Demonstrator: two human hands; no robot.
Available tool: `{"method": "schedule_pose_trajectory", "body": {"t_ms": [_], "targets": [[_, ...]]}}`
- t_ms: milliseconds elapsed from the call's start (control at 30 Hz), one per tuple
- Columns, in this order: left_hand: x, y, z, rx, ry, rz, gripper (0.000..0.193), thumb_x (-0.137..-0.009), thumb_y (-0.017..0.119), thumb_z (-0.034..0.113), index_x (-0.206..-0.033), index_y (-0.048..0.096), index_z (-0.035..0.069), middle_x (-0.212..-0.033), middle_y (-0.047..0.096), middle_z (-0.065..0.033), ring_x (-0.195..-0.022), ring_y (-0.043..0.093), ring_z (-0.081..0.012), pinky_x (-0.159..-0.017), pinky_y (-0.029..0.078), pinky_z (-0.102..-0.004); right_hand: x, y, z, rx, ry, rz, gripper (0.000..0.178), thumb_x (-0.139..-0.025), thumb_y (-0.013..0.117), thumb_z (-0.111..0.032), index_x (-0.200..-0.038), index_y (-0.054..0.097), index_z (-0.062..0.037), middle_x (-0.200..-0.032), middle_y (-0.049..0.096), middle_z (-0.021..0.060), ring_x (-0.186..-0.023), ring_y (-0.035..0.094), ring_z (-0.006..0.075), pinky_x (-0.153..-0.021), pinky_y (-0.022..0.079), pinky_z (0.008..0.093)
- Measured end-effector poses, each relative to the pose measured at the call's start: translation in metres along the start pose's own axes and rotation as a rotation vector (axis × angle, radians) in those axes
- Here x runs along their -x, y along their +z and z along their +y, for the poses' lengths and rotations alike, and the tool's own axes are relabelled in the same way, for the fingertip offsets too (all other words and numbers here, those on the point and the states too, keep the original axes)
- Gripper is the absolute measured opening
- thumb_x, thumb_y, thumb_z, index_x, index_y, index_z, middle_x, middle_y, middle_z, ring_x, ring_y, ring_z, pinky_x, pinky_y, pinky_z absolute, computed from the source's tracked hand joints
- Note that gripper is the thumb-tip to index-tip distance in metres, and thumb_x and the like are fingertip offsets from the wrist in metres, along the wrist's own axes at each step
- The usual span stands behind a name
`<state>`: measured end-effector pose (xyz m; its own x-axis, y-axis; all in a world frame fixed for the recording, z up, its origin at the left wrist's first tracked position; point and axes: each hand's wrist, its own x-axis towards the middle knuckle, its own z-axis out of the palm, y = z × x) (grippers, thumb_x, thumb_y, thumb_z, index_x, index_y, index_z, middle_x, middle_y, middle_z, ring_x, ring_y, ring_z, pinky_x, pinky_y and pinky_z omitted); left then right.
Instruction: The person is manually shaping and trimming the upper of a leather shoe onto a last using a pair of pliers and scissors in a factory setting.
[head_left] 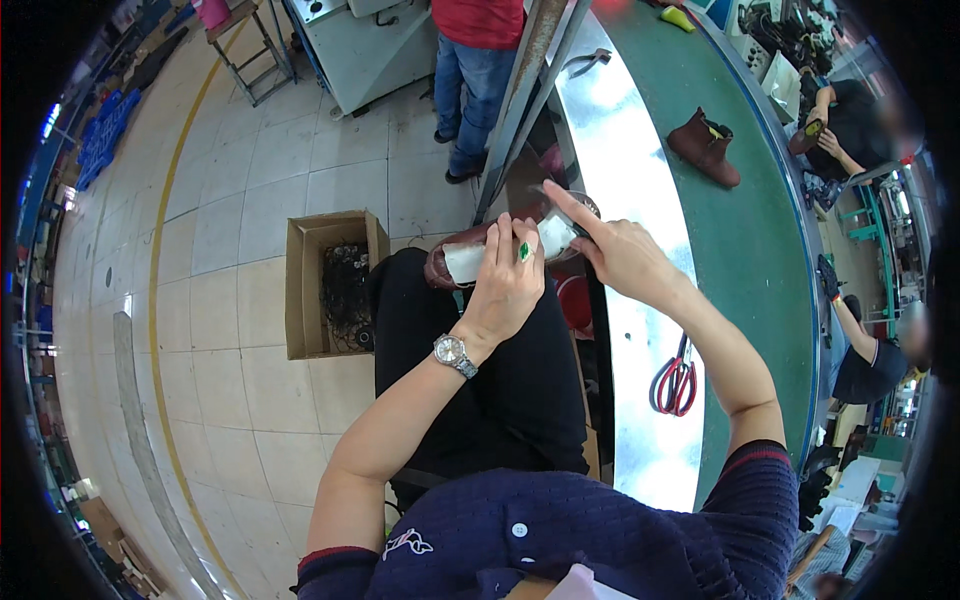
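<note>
A dark red shoe (438, 268) with a white piece (462, 263) along its upturned bottom lies across my lap. My left hand (508, 283) is closed over its middle, fingers pressed on the white surface. At its far right end, my right hand (622, 250) has the index finger stretched along the edge and the thumb bent in. A small dark thing shows between that thumb and finger, too hidden to name. The underside of the shoe is out of sight.
Red-handled scissors (675, 385) and pliers (588, 62) lie on the metal ledge (640, 190). A brown boot (704, 147) stands on the green conveyor belt (745, 240). To the left, a cardboard box (305, 290) holds black scraps. A metal post (525, 95) rises ahead; other people are nearby.
</note>
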<state>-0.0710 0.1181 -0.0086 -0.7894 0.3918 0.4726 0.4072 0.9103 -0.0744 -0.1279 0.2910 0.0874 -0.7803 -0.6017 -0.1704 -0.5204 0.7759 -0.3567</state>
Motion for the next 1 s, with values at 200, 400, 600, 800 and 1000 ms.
{"method": "schedule_pose_trajectory", "body": {"t_ms": [200,400,600,800,1000], "targets": [[0.002,0.003,-0.001,0.031,0.021,0.016,0.055,-0.082,0.066,0.016,-0.124,0.051,-0.016,-0.12,0.054,-0.0267,-0.121,0.049,-0.0457,-0.106,0.039,-0.0485,0.0,0.015,-0.006,-0.025,-0.015,0.11,0.078,-0.092,0.054,-0.007,-0.154,0.012,-0.0267,-0.071,0.065,0.0228,-0.064,0.064,0.0415,-0.063,0.052,0.0518],[0.007,0.001,-0.003,0.029,0.031,0.081,0.042,-0.085,0.063,0.014,-0.118,0.056,-0.011,-0.116,0.057,-0.0267,-0.123,0.05,-0.0454,-0.105,0.04,-0.0492,0.004,0.005,-0.023,0.021,-0.057,0.174,0.078,-0.092,0.054,-0.006,-0.154,0.011,-0.0256,-0.066,0.063,0.0202,-0.059,0.064,0.0384,-0.059,0.052,0.0481],[0.006,0.004,-0.002,0.082,0.007,0.144,0.021,-0.084,0.057,0.009,-0.101,0.057,-0.003,-0.112,0.058,-0.0265,-0.118,0.053,-0.0461,-0.104,0.042,-0.0495,0.001,0.007,-0.024,0.075,-0.006,0.061,0.079,-0.092,0.053,-0.004,-0.155,0.011,-0.0251,-0.064,0.063,0.0189,-0.055,0.063,0.0386,-0.056,0.053,0.0467],[-0.001,-0.004,-0.001,0.319,-0.16,0.112,0.047,-0.074,0.073,0.012,-0.114,0.055,-0.006,-0.115,0.056,-0.0209,-0.12,0.051,-0.0384,-0.104,0.04,-0.0494,0.006,0.024,-0.027,0.029,0.006,0.178,0.079,-0.09,0.052,-0.004,-0.155,0.011,-0.0254,-0.062,0.062,0.0195,-0.055,0.062,0.0397,-0.056,0.053,0.0484],[0.006,-0.031,-0.022,0.134,-0.231,-0.124,0.065,-0.071,0.075,0.011,-0.126,0.05,-0.012,-0.117,0.056,-0.0244,-0.119,0.049,-0.0356,-0.112,0.031,-0.0434,0.0,0.006,-0.036,0.134,-0.054,0.049,0.08,-0.089,0.053,-0.002,-0.154,0.013,-0.0254,-0.063,0.062,0.0201,-0.057,0.064,0.04,-0.054,0.052,0.0483]]}}
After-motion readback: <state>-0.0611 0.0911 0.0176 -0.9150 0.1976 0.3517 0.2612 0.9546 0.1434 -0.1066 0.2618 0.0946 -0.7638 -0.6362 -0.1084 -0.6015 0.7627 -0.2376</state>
